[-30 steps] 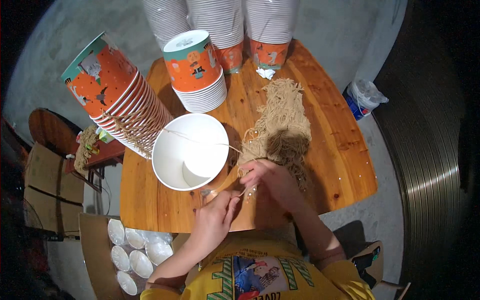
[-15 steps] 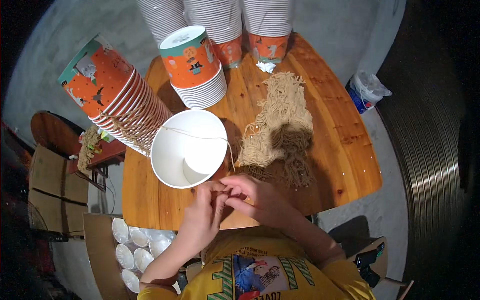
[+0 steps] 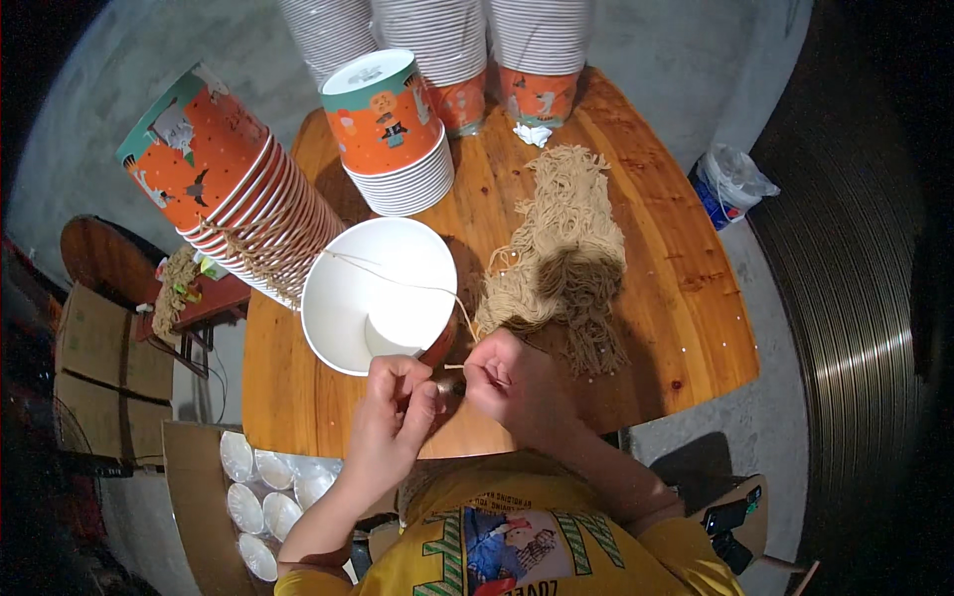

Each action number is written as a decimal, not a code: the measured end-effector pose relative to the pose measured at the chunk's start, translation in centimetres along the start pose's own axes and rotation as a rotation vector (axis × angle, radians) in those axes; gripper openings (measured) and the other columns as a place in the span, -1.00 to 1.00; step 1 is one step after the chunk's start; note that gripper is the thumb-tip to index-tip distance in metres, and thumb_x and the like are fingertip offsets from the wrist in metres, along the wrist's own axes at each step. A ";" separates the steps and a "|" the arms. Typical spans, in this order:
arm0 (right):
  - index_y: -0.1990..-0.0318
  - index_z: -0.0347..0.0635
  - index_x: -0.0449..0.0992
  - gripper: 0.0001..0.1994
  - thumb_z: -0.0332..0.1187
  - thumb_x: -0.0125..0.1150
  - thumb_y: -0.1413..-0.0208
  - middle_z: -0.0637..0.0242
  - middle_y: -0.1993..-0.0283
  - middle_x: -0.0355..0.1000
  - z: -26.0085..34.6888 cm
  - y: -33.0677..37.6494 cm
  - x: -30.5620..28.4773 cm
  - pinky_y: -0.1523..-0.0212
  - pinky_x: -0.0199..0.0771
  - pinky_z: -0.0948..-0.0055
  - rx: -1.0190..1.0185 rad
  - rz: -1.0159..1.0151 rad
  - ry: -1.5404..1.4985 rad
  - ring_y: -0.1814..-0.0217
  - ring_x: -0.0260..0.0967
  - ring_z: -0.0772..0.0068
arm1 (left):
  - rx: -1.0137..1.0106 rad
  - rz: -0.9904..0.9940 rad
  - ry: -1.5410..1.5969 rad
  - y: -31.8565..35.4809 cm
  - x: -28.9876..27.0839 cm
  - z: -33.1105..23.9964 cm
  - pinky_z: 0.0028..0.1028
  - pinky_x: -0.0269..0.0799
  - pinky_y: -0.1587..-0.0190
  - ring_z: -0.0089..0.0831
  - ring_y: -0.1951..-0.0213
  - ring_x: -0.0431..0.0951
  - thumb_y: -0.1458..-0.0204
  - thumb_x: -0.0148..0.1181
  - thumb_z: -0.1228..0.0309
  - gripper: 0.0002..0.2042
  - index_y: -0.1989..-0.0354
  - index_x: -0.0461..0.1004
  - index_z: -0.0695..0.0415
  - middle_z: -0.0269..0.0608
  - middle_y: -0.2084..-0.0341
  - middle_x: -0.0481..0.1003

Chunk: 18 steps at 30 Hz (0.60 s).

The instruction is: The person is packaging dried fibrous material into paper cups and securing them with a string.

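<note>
From the head view, we have both hands at work above the near edge of the wooden table (image 3: 686, 298). Our left hand (image 3: 394, 402) has thumb and forefinger brought together, seemingly on the short strand (image 3: 454, 367); our right hand (image 3: 509, 385) has curled fingers, pinching its other side. There it is, bridging the gap! A longer strand (image 3: 417, 287) crosses the open white tub (image 3: 338, 298) at half past ten and drops towards our right hand; whether the two join, we can't tell. Shaggy tan yarn (image 3: 576, 209) lies at half past one.

The danger? Too hard a pull could snap or slip the short strand; a snag on the longer one could drag the tub, or tangle the yarn.

Writing now: dark lettering marks the yellow shirt (image 3: 427, 541) at six o'clock, and an orange-and-green tub stack (image 3: 388, 129) near half past eleven wears cartoon figures, its base print too small to read.
</note>
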State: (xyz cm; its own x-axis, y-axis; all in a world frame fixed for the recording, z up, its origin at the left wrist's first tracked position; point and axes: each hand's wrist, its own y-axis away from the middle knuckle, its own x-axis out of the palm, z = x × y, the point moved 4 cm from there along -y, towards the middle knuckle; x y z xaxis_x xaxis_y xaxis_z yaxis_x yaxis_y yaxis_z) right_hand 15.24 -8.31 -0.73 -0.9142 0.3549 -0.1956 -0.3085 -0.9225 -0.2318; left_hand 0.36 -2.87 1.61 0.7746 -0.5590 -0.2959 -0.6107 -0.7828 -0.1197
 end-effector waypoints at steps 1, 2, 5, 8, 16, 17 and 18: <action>0.39 -0.22 0.39 -0.90 -0.54 0.20 0.06 0.40 0.59 0.32 0.0 -0.1 0.1 0.53 0.26 0.57 0.050 -0.029 0.019 0.58 0.19 0.69 | 0.131 -0.060 -0.187 0.1 -0.3 -0.4 -0.61 0.31 0.44 -0.56 0.51 0.36 -0.18 0.04 0.46 -0.83 0.14 0.22 0.20 -0.24 0.48 0.39; 0.39 -0.22 0.39 -0.90 -0.54 0.20 0.06 0.40 0.59 0.32 -0.1 -0.1 0.4 0.53 0.26 0.57 0.049 -0.025 0.017 0.58 0.19 0.69 | 0.129 -0.063 -0.189 0.4 -0.3 -0.5 -0.61 0.31 0.44 -0.56 0.51 0.36 -0.18 0.04 0.46 -0.83 0.14 0.22 0.20 -0.24 0.48 0.39; 0.40 -0.22 0.38 -0.88 -0.54 0.21 0.07 0.42 0.60 0.33 -0.1 -0.1 0.8 0.55 0.26 0.59 -0.038 -0.098 0.081 0.59 0.19 0.70 | 0.192 -0.199 -0.359 0.8 -0.8 -1.6 -0.49 0.34 0.33 -0.39 0.43 0.39 -0.08 0.17 0.47 -0.79 0.15 0.33 0.19 -0.17 0.42 0.41; 0.42 -0.18 0.33 -0.83 -0.49 0.25 0.11 0.25 0.55 0.33 -0.4 -0.4 1.2 0.49 0.36 0.38 -0.058 -0.122 0.152 0.54 0.36 0.34 | 0.489 -0.388 -0.952 0.0 -1.0 -3.1 -0.25 0.18 0.13 -0.23 0.20 0.34 0.12 0.28 0.48 -0.72 0.18 0.44 0.13 -0.20 0.33 0.39; 0.43 -0.15 0.31 -0.80 -0.51 0.25 0.16 0.23 0.53 0.32 -0.3 -0.4 2.2 0.50 0.37 0.28 -0.264 -0.244 0.258 0.53 0.36 0.17 | 0.424 -0.237 -0.880 -1.0 -1.2 -2.7 -0.33 0.17 0.17 -0.26 0.26 0.37 0.11 0.25 0.55 -0.80 0.27 0.46 0.14 -0.24 0.39 0.41; 0.43 -0.15 0.31 -0.80 -0.51 0.25 0.16 0.23 0.53 0.32 -0.1 -0.4 2.1 0.50 0.37 0.28 -0.265 -0.246 0.260 0.53 0.36 0.17 | 0.435 -0.237 -0.862 -1.1 -1.1 -2.7 -0.34 0.17 0.19 -0.27 0.28 0.37 0.10 0.25 0.55 -0.81 0.28 0.46 0.15 -0.24 0.40 0.41; 0.43 -0.15 0.30 -0.80 -0.52 0.25 0.17 0.24 0.53 0.31 0.0 -0.4 2.1 0.50 0.37 0.28 -0.264 -0.245 0.257 0.52 0.35 0.18 | 0.435 -0.237 -0.862 -1.1 -1.1 -2.8 -0.34 0.17 0.19 -0.27 0.28 0.37 0.10 0.25 0.55 -0.81 0.28 0.46 0.15 -0.24 0.40 0.41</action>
State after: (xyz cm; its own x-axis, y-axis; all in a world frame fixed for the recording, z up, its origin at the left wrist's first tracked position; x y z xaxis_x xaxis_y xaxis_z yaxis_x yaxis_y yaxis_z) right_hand 13.42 -7.22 -1.04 -0.7170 0.6152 -0.3280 -0.3997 -0.7482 -0.5296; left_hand 0.66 -2.18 4.68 0.6050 0.1233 -0.7866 -0.5967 -0.5838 -0.5505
